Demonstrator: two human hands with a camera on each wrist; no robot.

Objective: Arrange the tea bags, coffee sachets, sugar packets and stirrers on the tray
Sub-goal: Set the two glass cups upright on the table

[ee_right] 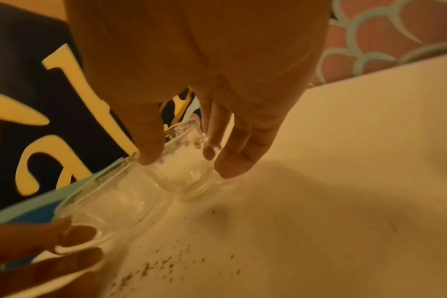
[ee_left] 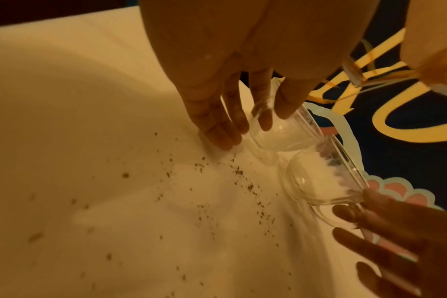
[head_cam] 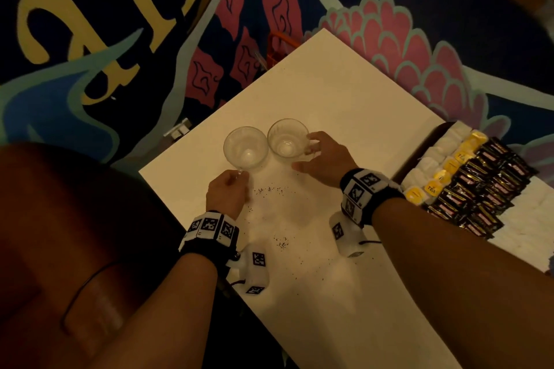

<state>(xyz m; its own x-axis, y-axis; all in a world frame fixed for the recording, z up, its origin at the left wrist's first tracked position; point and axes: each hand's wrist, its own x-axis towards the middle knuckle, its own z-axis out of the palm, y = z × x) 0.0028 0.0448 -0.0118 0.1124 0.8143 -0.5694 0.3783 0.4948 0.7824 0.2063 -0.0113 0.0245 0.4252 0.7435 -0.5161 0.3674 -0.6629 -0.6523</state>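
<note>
Two empty glass cups stand side by side mid-table. My left hand (head_cam: pixel 238 177) pinches the handle of the left cup (head_cam: pixel 245 145); in the left wrist view its thumb and finger curl round that left cup (ee_left: pixel 281 131). My right hand (head_cam: pixel 308 156) grips the right cup (head_cam: pixel 287 138) at its handle side, with fingers on the right cup (ee_right: pixel 184 169) in the right wrist view. At the right edge a dark tray (head_cam: pixel 419 156) holds rows of white packets (head_cam: pixel 443 147), yellow tea bags (head_cam: pixel 449 165) and dark coffee sachets (head_cam: pixel 485 186). No stirrers are visible.
Dark crumbs (head_cam: pixel 269 189) are scattered on the white table (head_cam: pixel 329 93) in front of the cups. An orange wire object (head_cam: pixel 278 48) sits on the patterned carpet beyond the table's far corner. My knee (head_cam: pixel 60 234) is left of the table.
</note>
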